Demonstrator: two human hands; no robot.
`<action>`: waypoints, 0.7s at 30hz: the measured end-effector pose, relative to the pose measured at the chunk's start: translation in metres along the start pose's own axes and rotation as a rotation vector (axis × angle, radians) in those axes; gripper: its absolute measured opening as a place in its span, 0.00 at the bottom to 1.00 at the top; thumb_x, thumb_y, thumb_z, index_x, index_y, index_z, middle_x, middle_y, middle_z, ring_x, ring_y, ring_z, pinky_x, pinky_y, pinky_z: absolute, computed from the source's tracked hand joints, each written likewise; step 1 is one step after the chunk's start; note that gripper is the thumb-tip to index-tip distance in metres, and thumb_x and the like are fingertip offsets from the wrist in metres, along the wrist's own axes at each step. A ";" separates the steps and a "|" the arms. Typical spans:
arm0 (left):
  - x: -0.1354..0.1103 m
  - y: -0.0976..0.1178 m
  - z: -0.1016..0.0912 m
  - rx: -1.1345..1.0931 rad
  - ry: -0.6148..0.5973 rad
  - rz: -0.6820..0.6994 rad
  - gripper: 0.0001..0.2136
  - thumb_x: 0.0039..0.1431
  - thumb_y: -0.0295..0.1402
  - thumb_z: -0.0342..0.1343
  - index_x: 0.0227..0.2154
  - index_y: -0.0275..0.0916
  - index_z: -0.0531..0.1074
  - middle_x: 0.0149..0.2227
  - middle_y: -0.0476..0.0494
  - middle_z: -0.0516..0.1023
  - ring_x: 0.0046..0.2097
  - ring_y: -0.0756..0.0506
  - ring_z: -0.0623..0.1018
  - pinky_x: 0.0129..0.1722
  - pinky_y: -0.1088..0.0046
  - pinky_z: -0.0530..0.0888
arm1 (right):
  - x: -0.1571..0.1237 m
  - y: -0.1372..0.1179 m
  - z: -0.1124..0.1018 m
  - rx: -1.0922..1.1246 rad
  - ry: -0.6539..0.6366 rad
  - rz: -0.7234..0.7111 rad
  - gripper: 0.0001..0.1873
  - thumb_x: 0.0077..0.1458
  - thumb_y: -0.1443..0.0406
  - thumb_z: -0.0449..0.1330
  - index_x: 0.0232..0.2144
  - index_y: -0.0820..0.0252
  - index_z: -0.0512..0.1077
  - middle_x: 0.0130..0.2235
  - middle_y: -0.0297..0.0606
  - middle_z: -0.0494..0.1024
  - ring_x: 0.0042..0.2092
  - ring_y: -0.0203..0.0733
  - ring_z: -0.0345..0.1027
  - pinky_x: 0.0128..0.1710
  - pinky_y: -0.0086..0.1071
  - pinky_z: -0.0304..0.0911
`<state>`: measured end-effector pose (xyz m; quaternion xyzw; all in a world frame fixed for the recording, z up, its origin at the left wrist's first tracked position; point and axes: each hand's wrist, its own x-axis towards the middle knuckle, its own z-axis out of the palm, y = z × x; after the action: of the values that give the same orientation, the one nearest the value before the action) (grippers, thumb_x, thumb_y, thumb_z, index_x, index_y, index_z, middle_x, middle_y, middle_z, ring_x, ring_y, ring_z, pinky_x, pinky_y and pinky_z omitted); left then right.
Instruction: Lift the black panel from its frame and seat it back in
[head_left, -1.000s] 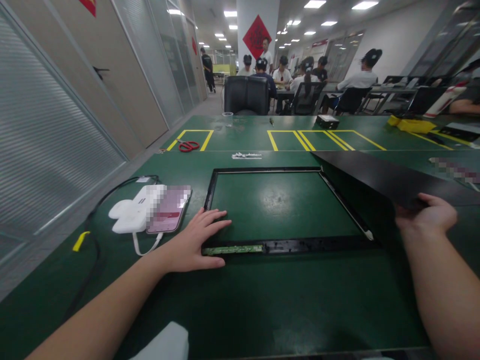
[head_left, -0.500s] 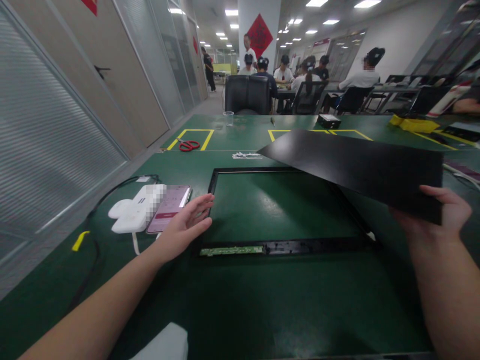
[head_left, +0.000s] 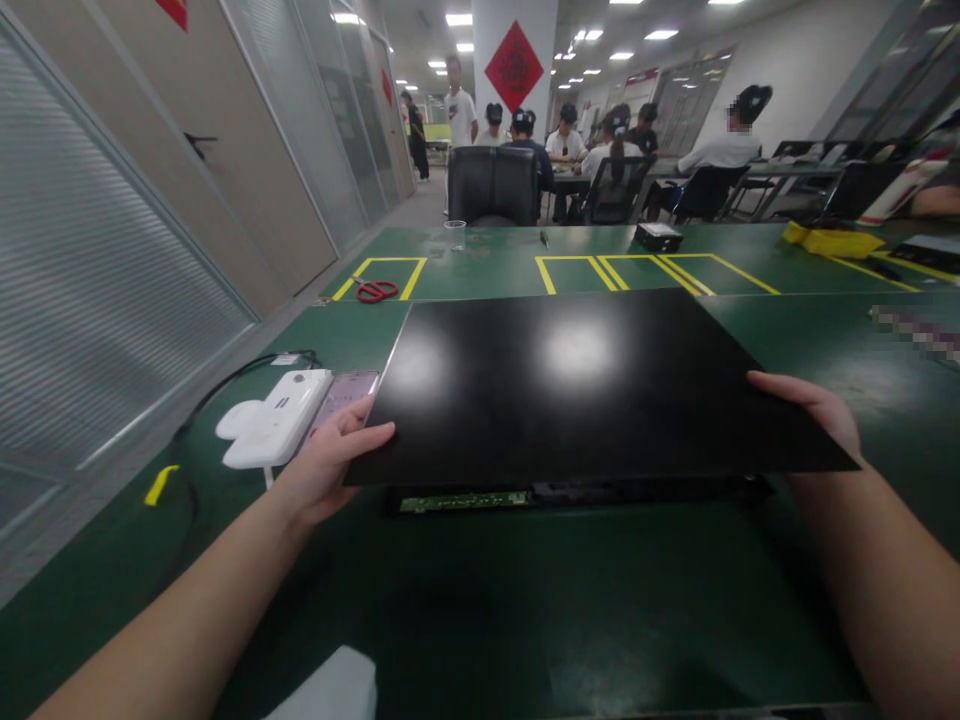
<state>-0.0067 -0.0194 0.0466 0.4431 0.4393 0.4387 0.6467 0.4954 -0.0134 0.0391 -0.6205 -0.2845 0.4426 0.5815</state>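
A glossy black panel (head_left: 577, 410), flat like a screen sheet, is held level between my two hands. My left hand (head_left: 334, 450) grips its left edge, thumb on top and fingers underneath. On the right edge, my right hand (head_left: 814, 410) has its thumb over the top, the other fingers hidden below. Beneath the panel lies a black rectangular frame (head_left: 637, 492) on the green table; only its near side shows. A green circuit board (head_left: 463, 501) sits in the left part of that side. Whether panel and frame touch, I cannot tell.
Left of the panel are a phone (head_left: 341, 395), a white device (head_left: 277, 420) and a black cable (head_left: 196, 500). Red-handled scissors (head_left: 376, 290), a clear cup (head_left: 454, 235) and a black box (head_left: 658, 237) stand farther back. A white object (head_left: 330, 690) is at the near edge. People sit beyond.
The panel has swung left and levelled over the frame, covering most of it. My left hand has closed on its left edge; my right hand has moved left with it.
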 end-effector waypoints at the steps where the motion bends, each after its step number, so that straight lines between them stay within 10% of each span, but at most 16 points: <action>1: -0.001 0.002 -0.001 -0.001 0.016 0.018 0.21 0.47 0.33 0.78 0.45 0.41 0.83 0.46 0.41 0.91 0.50 0.32 0.90 0.43 0.65 0.89 | -0.001 -0.001 0.002 -0.020 -0.050 0.102 0.07 0.44 0.64 0.67 0.30 0.53 0.78 0.30 0.42 0.84 0.38 0.61 0.84 0.40 0.54 0.82; 9: 0.001 0.003 -0.003 -0.048 0.098 0.045 0.27 0.41 0.33 0.82 0.47 0.40 0.82 0.42 0.44 0.92 0.41 0.36 0.91 0.40 0.67 0.89 | 0.005 -0.002 0.017 -0.084 -0.089 0.182 0.14 0.49 0.74 0.62 0.38 0.59 0.82 0.32 0.41 0.85 0.31 0.38 0.78 0.29 0.25 0.73; 21: 0.006 -0.006 -0.006 -0.043 0.174 0.008 0.40 0.39 0.27 0.83 0.58 0.43 0.76 0.43 0.45 0.92 0.39 0.41 0.91 0.33 0.76 0.86 | 0.013 0.006 0.013 -0.290 -0.019 0.106 0.13 0.56 0.68 0.63 0.44 0.53 0.76 0.32 0.42 0.87 0.33 0.47 0.83 0.33 0.36 0.78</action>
<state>-0.0097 -0.0136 0.0388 0.3911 0.4827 0.4873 0.6137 0.4890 0.0024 0.0310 -0.7078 -0.3177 0.4330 0.4590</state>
